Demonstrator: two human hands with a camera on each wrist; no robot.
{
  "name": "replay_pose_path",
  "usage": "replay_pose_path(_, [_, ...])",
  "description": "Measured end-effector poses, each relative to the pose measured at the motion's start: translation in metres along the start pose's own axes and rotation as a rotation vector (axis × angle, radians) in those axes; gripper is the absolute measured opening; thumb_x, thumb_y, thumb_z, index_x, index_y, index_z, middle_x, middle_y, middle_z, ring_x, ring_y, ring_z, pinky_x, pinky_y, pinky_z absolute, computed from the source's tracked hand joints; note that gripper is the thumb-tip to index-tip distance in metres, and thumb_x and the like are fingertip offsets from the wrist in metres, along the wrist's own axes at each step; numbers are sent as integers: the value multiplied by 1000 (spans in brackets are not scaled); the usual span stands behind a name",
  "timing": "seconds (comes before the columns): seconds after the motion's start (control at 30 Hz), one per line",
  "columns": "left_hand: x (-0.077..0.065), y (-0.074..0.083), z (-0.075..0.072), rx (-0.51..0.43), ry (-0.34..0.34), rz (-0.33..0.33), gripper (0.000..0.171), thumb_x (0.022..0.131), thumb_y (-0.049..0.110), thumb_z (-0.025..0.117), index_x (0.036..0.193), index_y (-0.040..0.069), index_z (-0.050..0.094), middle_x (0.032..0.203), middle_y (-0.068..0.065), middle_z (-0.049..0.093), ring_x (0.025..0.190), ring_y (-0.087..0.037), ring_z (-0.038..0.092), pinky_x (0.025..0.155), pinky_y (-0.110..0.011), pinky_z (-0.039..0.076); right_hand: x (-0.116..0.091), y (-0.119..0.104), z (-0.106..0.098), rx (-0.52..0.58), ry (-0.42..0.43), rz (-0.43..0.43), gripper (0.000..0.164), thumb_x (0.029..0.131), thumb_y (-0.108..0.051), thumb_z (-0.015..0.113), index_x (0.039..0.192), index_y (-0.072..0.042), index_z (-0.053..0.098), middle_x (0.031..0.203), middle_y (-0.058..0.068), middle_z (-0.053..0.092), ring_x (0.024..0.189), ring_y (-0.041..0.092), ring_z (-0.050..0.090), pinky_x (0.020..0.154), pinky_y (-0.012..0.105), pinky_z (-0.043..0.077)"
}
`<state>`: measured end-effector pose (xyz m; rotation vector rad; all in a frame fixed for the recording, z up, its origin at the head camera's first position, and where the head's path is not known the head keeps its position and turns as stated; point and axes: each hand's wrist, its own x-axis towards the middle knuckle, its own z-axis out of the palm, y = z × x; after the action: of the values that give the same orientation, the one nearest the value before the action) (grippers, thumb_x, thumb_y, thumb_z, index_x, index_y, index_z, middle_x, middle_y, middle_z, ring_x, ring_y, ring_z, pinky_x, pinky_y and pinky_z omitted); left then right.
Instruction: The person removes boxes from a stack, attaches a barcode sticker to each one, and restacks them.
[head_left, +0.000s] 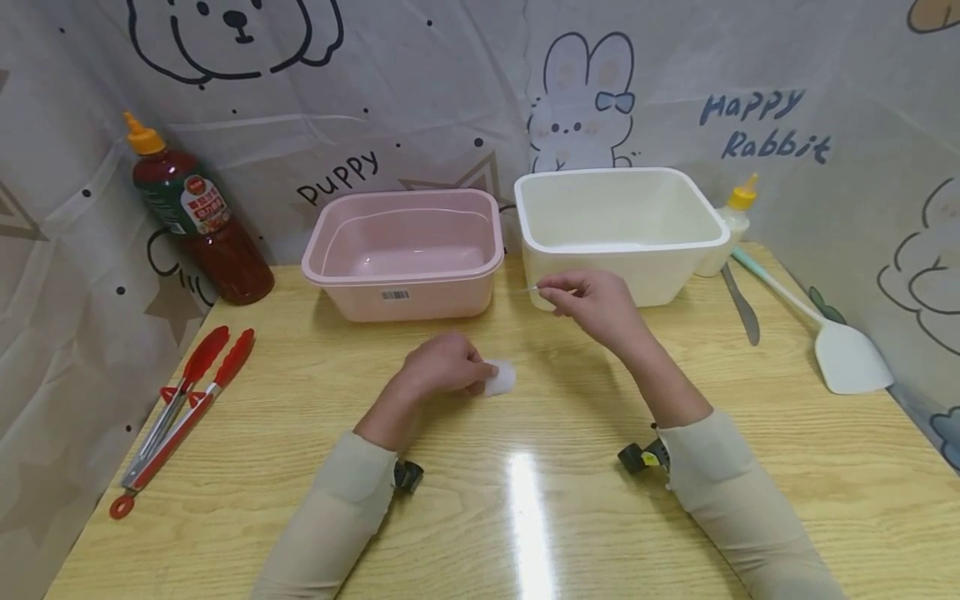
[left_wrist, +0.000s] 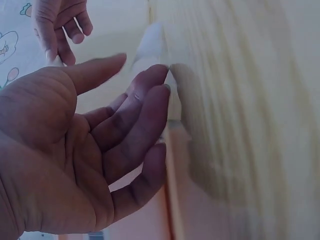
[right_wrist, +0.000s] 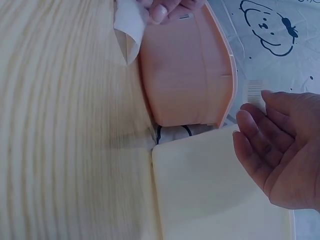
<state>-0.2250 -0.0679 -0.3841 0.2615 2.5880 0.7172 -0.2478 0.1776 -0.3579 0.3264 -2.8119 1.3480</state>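
My right hand pinches a small label printed with barcode-like lines between thumb and fingertips. It is in front of the white bin; in the head view the label shows only as a thin edge. Lower and to the left, my left hand is at a curled piece of white paper over the wooden table. In the left wrist view, the left thumb stands apart from the loosely bent fingers, whose tips are right by the paper. The pink bin stands behind the left hand.
Red-tipped tongs lie at the left, below a leaning sauce bottle. At the right are a yellow-capped bottle, a knife and a white spatula. A printed cloth hangs behind the bins.
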Motion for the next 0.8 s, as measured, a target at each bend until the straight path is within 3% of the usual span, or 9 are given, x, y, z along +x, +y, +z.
replay_pose_path(0.13, [-4,-2,-7,124,21,-42,52,94,58,62,67,15,75,57,5,57,55,-13,45,51,-29,32,2,1,-1,2,-1,-5,31,100,-35,65,121,-14,75,117,7,75,93,27,74,77,36,59])
replay_pose_path(0.23, [-7,-1,-11,113,53,-11,52,96,61,58,74,17,76,63,5,59,58,-14,48,53,-30,35,-1,2,-4,10,9,-12,33,101,-36,63,122,-13,74,119,10,75,92,28,75,78,37,60])
replay_pose_path(0.33, [-7,2,-12,-39,103,97,43,98,55,59,92,17,78,78,4,68,68,-15,61,61,-29,46,-6,6,-8,57,35,-4,32,102,-33,63,122,-11,74,118,12,74,86,21,74,76,30,61])
replay_pose_path(0.4, [-6,8,-12,-174,124,175,38,99,49,61,105,15,76,90,0,73,76,-17,68,67,-29,53,-9,9,-12,135,59,1,31,101,-28,64,123,-9,73,116,14,74,82,15,73,74,26,61])
replay_pose_path(0.5, [-2,18,-11,-347,147,267,35,100,40,62,117,11,72,102,-6,75,87,-28,74,77,-36,61,-10,11,-17,294,99,-5,32,99,-18,66,129,-5,68,102,7,76,74,9,71,73,24,62])
replay_pose_path(0.63, [4,37,-11,-449,202,298,32,100,37,63,121,14,69,108,-5,74,95,-31,74,79,-39,61,-9,9,-22,437,129,7,40,98,-13,67,136,-2,62,90,-8,73,71,6,70,74,24,62])
replay_pose_path(0.8, [14,61,-9,-572,240,313,36,100,34,64,132,15,65,115,-4,73,95,-24,74,74,-29,58,-9,9,-25,601,178,36,30,97,-12,68,124,2,66,91,-9,76,71,5,71,74,22,62])
